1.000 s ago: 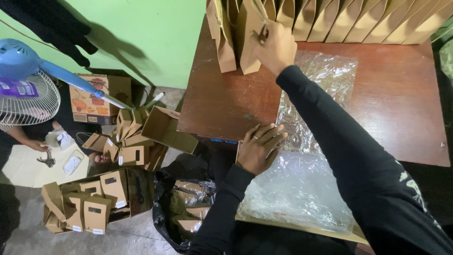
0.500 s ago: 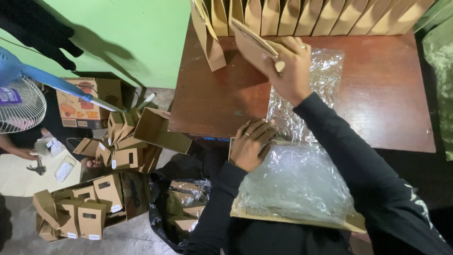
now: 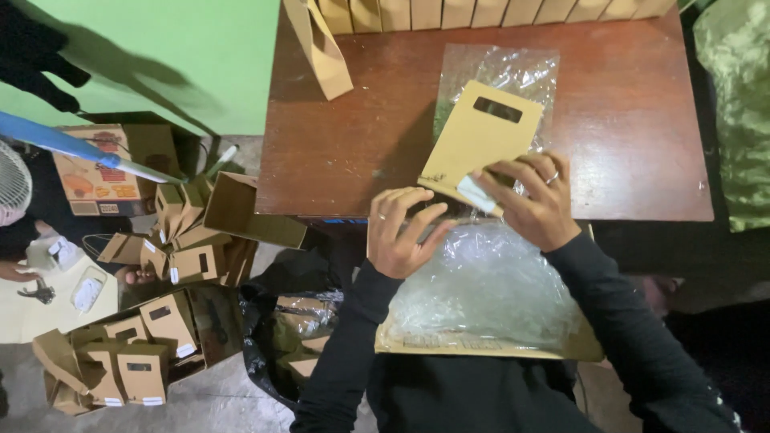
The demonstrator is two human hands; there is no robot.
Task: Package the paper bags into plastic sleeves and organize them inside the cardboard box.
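Note:
My right hand [image 3: 536, 202] grips the lower edge of a flat brown paper bag [image 3: 481, 138] with a rectangular cut-out handle and a small white label, held tilted above the wooden table [image 3: 345, 144]. My left hand [image 3: 401, 232] rests, fingers spread, at the table's near edge on the top of a clear plastic wrap [image 3: 481, 281] that covers a stack of brown card on my lap. It holds nothing that I can see. Both arms wear black sleeves.
A row of standing brown bags [image 3: 481, 12] lines the table's far edge, with one more [image 3: 321, 48] leaning out. More crumpled plastic [image 3: 497, 68] lies on the table. On the floor at left are cardboard boxes of bags [image 3: 152, 337], a fan [image 3: 12, 180] and another person's hand [image 3: 16, 273].
My right hand has pulled a bag from the far row toward me and laid it nearly flat. My left hand has stayed on the plastic at the table's edge.

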